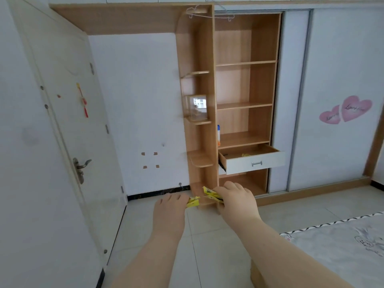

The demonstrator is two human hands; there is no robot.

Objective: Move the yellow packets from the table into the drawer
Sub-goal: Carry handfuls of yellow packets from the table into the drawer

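both bare arms are stretched forward above the pale tiled floor [207, 235]. a small bunch of crumpled yellow packets [193, 201] is gripped in the fingers of the left hand [169, 213], and a second bunch of yellow packets with dark print [211, 194] is clasped in the right hand [236, 201]. the two bunches are held close together, just apart. farther ahead, a white-fronted wooden drawer with a metal handle [255, 163] is seen pulled open in the light wooden wardrobe with open shelves [245, 104]. something yellow [245, 155] is seen lying inside it. a white door with a metal lever handle [68, 129] is seen at the left.
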